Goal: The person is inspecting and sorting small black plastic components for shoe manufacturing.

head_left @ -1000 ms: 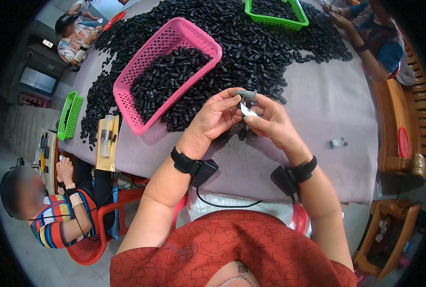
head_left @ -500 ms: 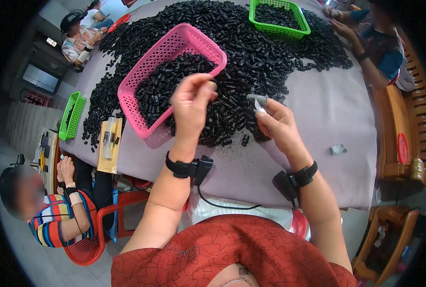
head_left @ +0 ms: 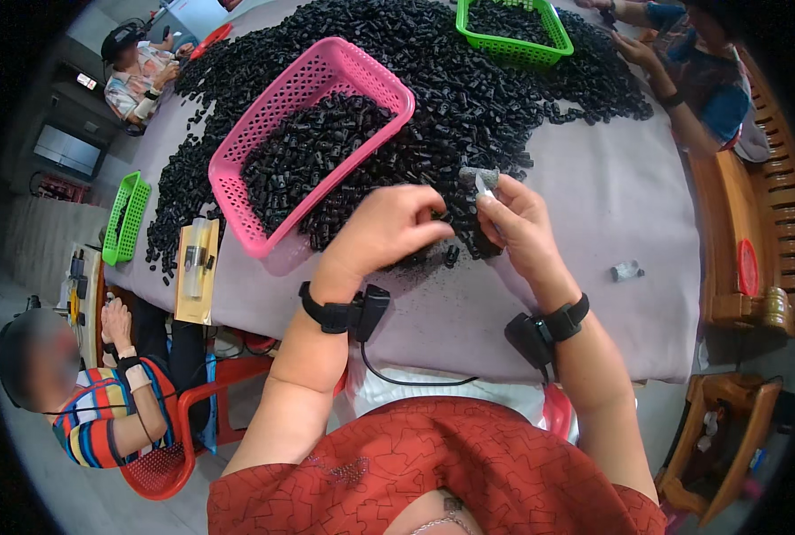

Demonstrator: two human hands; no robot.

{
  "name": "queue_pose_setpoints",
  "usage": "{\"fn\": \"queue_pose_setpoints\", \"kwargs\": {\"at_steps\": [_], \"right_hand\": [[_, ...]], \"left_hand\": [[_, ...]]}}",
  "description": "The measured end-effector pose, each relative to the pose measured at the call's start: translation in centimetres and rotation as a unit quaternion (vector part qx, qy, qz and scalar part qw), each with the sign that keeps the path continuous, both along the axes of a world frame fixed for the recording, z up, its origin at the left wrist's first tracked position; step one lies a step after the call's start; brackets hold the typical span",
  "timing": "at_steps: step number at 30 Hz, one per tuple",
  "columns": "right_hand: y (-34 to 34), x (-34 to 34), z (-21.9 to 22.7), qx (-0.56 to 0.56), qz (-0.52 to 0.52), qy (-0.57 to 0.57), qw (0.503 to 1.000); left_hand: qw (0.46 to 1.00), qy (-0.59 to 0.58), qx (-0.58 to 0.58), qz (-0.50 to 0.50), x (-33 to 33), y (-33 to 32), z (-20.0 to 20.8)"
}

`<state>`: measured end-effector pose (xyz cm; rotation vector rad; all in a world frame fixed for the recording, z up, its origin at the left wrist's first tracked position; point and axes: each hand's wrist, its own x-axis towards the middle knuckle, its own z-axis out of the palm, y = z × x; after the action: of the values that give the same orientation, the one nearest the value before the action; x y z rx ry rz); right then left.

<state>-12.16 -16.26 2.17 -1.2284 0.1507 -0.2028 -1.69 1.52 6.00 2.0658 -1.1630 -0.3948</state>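
Note:
My left hand (head_left: pixel 388 227) hovers over the near edge of a heap of short black cylindrical pieces (head_left: pixel 469 98), thumb and fingers curved and apart with nothing visibly held. Just beyond its thumb, a single black piece (head_left: pixel 451 257) lies on the cloth. My right hand (head_left: pixel 520 218) is closed, pinching a small pale blade (head_left: pixel 484 186) between thumb and fingers. A grey, speckled sleeve-like cover (head_left: pixel 477 176) seems to sit at its index fingertip. Beyond my left hand, a pink perforated basket (head_left: pixel 223 192) stands on the heap, partly filled with black pieces.
Green baskets stand at the far side (head_left: pixel 513 49) and left edge (head_left: pixel 116 241). A tan card with a clear tube (head_left: pixel 197 267) lies left; a small grey-and-clear piece (head_left: pixel 627 270) lies right. Other people sit around the table. Cables hang from my wrist straps.
My left hand has moved from the pink basket's near rim down and right toward my right hand, its fingers parting. My right hand keeps the blade, almost in place.

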Motion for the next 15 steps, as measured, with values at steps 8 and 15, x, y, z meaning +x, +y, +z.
{"fn": "queue_pose_setpoints", "kwargs": {"at_steps": [8, 15], "right_hand": [[0.0, 0.1, 0.0, 0.004, 0.001, 0.008, 1.0], [-0.1, 0.1, -0.3, 0.001, -0.002, 0.002, 1.0]], "left_hand": [[0.984, -0.083, 0.098, -0.122, -1.5, -1.2, -2.5], [0.993, -0.066, 0.013, -0.097, -1.1, -1.4, -2.5]]}}
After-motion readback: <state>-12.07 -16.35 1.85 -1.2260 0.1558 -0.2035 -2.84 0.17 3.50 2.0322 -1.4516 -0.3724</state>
